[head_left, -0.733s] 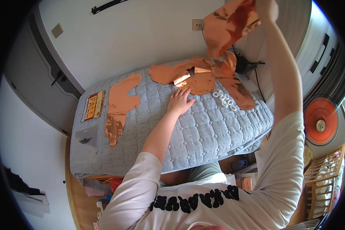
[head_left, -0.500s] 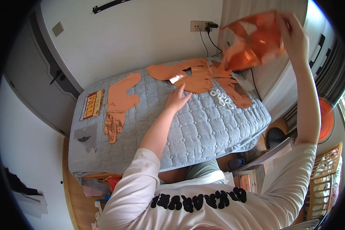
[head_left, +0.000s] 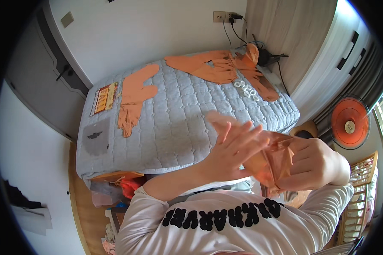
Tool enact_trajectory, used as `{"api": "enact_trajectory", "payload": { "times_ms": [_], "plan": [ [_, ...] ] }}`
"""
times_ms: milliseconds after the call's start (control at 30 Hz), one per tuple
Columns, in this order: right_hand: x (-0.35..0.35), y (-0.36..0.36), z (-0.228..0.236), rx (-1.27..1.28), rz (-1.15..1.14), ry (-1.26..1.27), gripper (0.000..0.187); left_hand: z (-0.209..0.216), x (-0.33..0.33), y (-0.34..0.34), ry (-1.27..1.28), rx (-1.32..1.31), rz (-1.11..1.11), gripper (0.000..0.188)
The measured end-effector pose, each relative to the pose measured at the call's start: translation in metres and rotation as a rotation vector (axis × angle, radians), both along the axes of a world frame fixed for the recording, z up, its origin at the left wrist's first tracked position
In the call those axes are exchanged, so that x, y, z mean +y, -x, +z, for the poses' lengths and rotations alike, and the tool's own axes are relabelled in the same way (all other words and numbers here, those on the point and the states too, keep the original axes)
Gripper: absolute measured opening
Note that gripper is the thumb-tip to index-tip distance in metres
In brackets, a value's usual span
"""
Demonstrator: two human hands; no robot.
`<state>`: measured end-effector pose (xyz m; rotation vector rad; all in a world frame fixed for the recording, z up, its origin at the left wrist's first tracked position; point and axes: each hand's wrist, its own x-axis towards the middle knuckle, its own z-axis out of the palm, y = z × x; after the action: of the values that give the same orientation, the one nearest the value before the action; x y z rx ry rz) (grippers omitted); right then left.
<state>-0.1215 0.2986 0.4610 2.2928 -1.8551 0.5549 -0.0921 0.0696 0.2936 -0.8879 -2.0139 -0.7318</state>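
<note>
In front of my chest, my right hand (head_left: pixel 312 165) is closed around a crumpled copper-coloured foil balloon (head_left: pixel 278 163), uninflated. My left hand (head_left: pixel 238 146) is beside the foil with its fingers stretched out and slightly blurred. Whether its fingertips touch the foil, I cannot tell. More flat foil balloons lie on the bed: one long piece (head_left: pixel 132 97) at the left, another (head_left: pixel 200 67) at the back middle, and a rumpled one (head_left: pixel 259 80) toward the back right. A cluster of small white rings (head_left: pixel 247 88) sits by the right-hand pieces.
A grey quilted mattress (head_left: pixel 170 127) bears the balloons. On its left are a flat colourful package (head_left: pixel 103 98) and a grey plastic bag (head_left: pixel 96 137). A dark bag with cables (head_left: pixel 268 57) stands in the back corner. To the right are an orange fan (head_left: pixel 350 123) and a wooden rack (head_left: pixel 358 199).
My right hand has come down from the upper right to my chest, bringing the foil balloon. My left hand has drawn back from the bed's middle balloon to beside the held one.
</note>
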Motion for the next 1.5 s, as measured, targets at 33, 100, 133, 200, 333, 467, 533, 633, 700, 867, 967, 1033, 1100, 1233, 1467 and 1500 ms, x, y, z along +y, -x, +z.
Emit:
{"api": "enact_trajectory", "payload": {
  "times_ms": [33,100,133,200,333,467,533,633,700,867,967,1033,1100,1233,1467,1500],
  "plan": [
    [-0.001,-0.003,0.004,-0.001,0.007,-0.004,0.014,0.004,-0.003,-0.01,0.053,-0.037,-0.028,0.075],
    [-0.005,-0.004,0.014,-0.066,0.034,-0.181,0.016,0.003,-0.015,-0.029,0.107,-0.077,-0.041,0.06],
    [-0.006,0.001,0.011,-0.066,0.041,-0.181,0.016,0.0,-0.022,-0.037,0.073,-0.218,-0.074,0.044],
    [-0.011,0.022,-0.01,-0.121,0.014,-0.109,0.026,0.007,-0.03,-0.05,-0.054,-0.396,-0.081,0.017],
    [-0.023,0.044,-0.032,-0.452,-0.439,-0.089,0.051,0.01,-0.053,-0.06,-0.138,-0.802,0.036,0.025],
    [-0.021,0.072,-0.062,-0.859,-0.371,-0.092,0.076,0.013,-0.064,-0.057,-0.319,-1.04,-0.098,0.025],
    [-0.017,0.079,-0.067,-1.092,-0.239,-0.148,0.09,0.016,-0.065,-0.061,-0.333,-1.046,-0.109,0.025],
    [-0.016,0.073,-0.077,-1.107,-0.235,-0.198,0.082,0.01,-0.066,-0.062,-0.307,-1.066,-0.126,0.024],
    [-0.012,0.065,-0.082,-1.043,-0.261,-0.236,0.074,0.003,-0.066,-0.061,-0.265,-1.08,-0.134,0.023],
    [0.004,0.061,-0.089,-1.02,-0.455,-0.262,0.037,0.0,-0.049,-0.05,-0.437,-0.829,-0.419,0.034],
    [0.015,0.061,-0.095,-0.981,-0.501,-0.2,0.021,-0.033,-0.058,-0.046,-0.339,-1.272,-0.381,0.034],
    [0.022,0.058,-0.098,-1.109,-0.481,-0.134,0.019,-0.017,-0.054,-0.046,-0.266,-1.264,-0.405,0.031],
    [0.029,0.053,-0.1,-1.114,-0.478,-0.149,0.019,-0.034,-0.048,-0.041,-0.225,-1.167,-0.448,0.028],
    [0.037,0.043,-0.104,-1.171,-0.46,-0.147,0.019,-0.05,-0.04,-0.042,-0.247,-1.285,-0.554,0.035],
    [0.045,0.041,-0.114,-1.155,-0.482,-0.173,0.019,-0.071,-0.024,-0.042,-0.36,-1.209,-0.575,0.057],
    [0.045,0.041,-0.114,-1.143,-0.477,-0.177,0.018,-0.071,-0.024,-0.042,-0.339,-1.193,-0.544,0.061]
  ]
}}
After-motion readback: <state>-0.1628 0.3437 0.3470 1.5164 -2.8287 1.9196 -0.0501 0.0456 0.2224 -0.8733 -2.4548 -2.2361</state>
